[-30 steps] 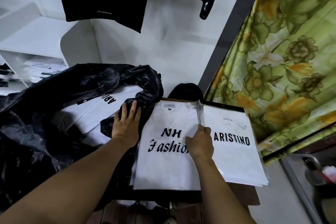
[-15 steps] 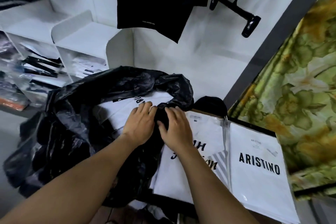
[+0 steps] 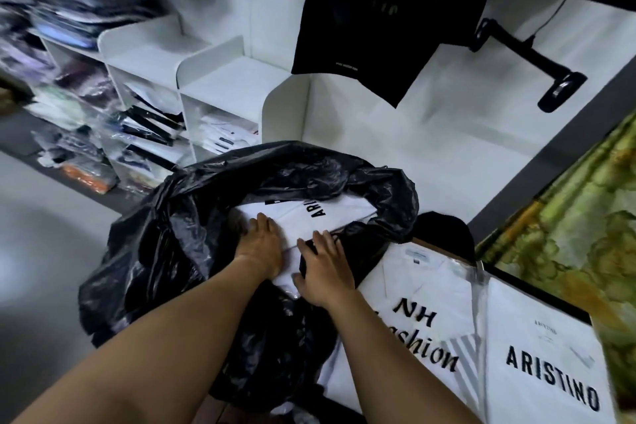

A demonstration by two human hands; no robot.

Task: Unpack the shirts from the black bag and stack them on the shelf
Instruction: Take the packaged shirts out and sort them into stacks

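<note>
Step in hand: drawing out the next packaged shirt (image 3: 309, 217), which lies inside the black bag (image 3: 192, 244). My left hand (image 3: 260, 246) rests flat on it, fingers spread; my right hand (image 3: 325, 272) presses the bag rim down, grasping nothing. Next I must grip the packet's edge, lift it clear, then carry it to the shelf (image 3: 234, 83).

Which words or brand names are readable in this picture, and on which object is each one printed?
"NH" over "Fashion" (first letter hidden): packaged white shirt beside the black bag.
"ARISTINO": packaged shirt at far right; the small print above it is too small to read.
"ARIS", cut off: folded white shirt in the bag.
Small white text on the hanging black garment: too small to read.
</note>
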